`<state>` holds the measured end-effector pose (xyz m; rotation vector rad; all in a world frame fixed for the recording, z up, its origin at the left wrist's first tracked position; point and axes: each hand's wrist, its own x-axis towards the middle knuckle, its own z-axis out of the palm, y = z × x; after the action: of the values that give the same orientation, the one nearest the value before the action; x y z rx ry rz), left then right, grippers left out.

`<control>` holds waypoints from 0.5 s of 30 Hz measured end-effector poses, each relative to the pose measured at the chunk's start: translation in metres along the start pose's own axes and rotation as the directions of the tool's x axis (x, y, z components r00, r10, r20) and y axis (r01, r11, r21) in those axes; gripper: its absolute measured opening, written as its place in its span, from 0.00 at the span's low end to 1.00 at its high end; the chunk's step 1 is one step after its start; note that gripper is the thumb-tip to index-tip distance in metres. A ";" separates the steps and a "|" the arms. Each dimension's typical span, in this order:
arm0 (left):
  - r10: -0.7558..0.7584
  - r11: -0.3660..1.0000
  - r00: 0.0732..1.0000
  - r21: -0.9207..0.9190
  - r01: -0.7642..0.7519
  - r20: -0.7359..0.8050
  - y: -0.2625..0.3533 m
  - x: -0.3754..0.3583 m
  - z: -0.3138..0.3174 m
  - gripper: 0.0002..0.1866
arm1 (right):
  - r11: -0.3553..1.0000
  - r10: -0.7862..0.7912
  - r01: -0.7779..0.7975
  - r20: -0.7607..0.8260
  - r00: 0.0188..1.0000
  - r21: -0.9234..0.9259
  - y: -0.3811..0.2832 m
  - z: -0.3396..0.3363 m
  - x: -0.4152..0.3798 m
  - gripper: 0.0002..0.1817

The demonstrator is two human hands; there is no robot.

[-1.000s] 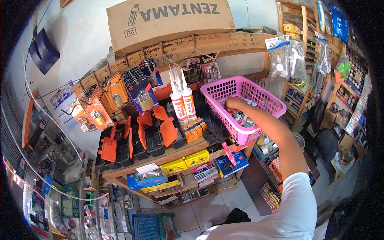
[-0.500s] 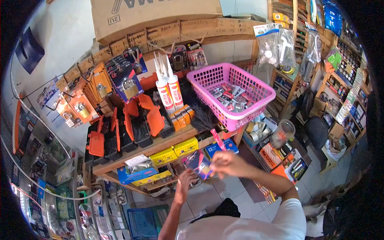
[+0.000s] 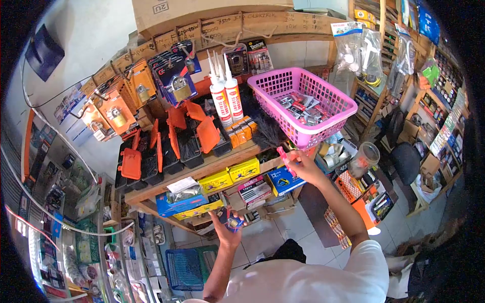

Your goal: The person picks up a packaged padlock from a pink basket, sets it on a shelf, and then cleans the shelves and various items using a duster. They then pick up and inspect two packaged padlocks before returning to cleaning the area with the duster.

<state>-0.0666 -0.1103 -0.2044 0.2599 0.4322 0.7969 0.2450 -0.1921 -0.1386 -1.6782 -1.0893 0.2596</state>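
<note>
Low in front of the shelf, my left hand point(image 3: 227, 231) is closed on a carded padlock point(image 3: 234, 222), tilted and partly covered by my fingers. My right hand point(image 3: 304, 167) has its fingers round the pink handle point(image 3: 287, 158) of a black-bristled duster point(image 3: 271, 133). The duster lies at the front edge of the wooden shelf point(image 3: 197, 170). Just behind my right hand stands a pink basket point(image 3: 308, 132) with small packaged items in it. More carded padlocks point(image 3: 180, 89) hang on the rack at the upper left.
Black bins with orange lids point(image 3: 207, 134) line the shelf beside white sealant tubes point(image 3: 221, 105) and small orange boxes point(image 3: 240, 132). Yellow boxes point(image 3: 244, 170) and a blue box point(image 3: 284, 181) sit on the level below. A clear plastic jar point(image 3: 365, 156) stands at the right.
My right hand has left the padlock card and moved up to the duster's pink handle. My left hand has kept the card and shifted slightly lower. The view has shifted a little.
</note>
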 end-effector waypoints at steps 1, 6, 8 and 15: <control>0.036 0.998 0.998 0.044 -0.038 0.047 0.005 -0.005 0.002 0.34 | 0.996 0.046 -0.049 0.042 0.998 0.078 0.003 0.003 0.005 0.23; 0.108 0.990 0.988 0.078 -0.116 0.107 0.007 -0.014 -0.005 0.36 | 0.487 0.432 -0.682 0.529 0.731 0.545 0.000 0.008 0.032 0.24; 0.096 0.991 0.984 0.080 -0.109 0.152 0.006 -0.014 -0.012 0.35 | 0.306 0.340 -0.706 0.619 0.708 0.639 0.014 0.013 0.044 0.23; 0.132 0.991 0.991 -0.004 -0.132 0.038 -0.001 0.002 -0.030 0.40 | 0.576 0.329 -0.413 0.262 0.907 0.706 -0.014 0.041 -0.021 0.19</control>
<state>-0.0787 -0.1071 -0.2319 0.3039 0.3816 0.9203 0.1995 -0.1810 -0.1511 -1.0966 -0.5319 0.9553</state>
